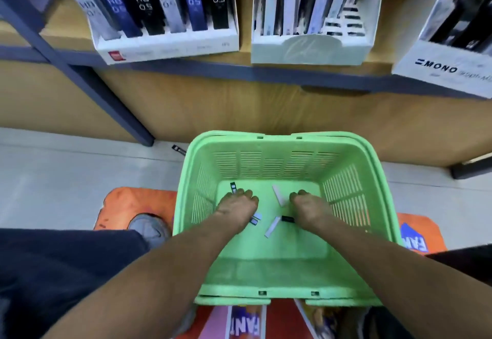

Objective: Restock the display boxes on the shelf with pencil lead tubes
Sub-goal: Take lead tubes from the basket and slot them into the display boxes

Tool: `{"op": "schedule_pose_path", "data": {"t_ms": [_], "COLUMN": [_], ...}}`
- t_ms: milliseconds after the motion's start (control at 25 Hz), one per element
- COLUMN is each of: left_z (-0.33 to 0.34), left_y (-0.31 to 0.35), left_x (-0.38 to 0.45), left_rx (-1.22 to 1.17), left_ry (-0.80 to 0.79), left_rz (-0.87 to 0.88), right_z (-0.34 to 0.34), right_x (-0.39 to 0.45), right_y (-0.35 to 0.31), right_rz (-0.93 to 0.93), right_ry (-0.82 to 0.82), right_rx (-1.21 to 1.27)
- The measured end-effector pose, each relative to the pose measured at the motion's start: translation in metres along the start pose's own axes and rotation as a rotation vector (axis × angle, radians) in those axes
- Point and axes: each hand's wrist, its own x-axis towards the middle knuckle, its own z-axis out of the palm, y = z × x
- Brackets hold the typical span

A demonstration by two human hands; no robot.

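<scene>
1. Shelf stock sat high in the view: at left a display box of upright tubes marked HB 0.5, beside it a pale box, and at far right a box printed MONO.
2. Below them, on the floor, stood a green basket with both hands reaching down to its bottom.
3. The left hand lay knuckles up with fingers curled over a dark tube poking out past its fingertips; 2 more tube ends showed near its wrist. Whether it truly gripped any, I cannot tell.
4. Between the hands lay 2 loose white tubes, both angled roughly away from the person, the farther one just beside the right hand.
5. The right hand was curled likewise, with a black tube at its inner edge, seemingly under the thumb; its hold was hidden.
6. By my judgement, the right hand was nearer the white tubes.
</scene>
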Motion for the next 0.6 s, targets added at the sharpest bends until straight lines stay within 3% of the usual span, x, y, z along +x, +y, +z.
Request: {"op": "schedule_pose_path", "data": {"t_ms": [160,280,600], "left_z": [0.029,0.041,0.06], "left_y": [0.007,0.014,0.021], "left_x": [0.023,0.033,0.032], "left_rx": [0.099,0.138,0.012], "left_ry": [-0.028,0.007,-0.047], "left_rz": [0.071,0.094,0.025], "right_z": [0.027,0.042,0.053], "right_x": [0.006,0.011,0.012], "right_y": [0.008,0.006,-0.003], "right_rz": [0.048,-0.014,-0.054], "right_ry": [-0.008,0.016,-0.065], "right_rx": [-0.049,-0.112,-0.031]}}
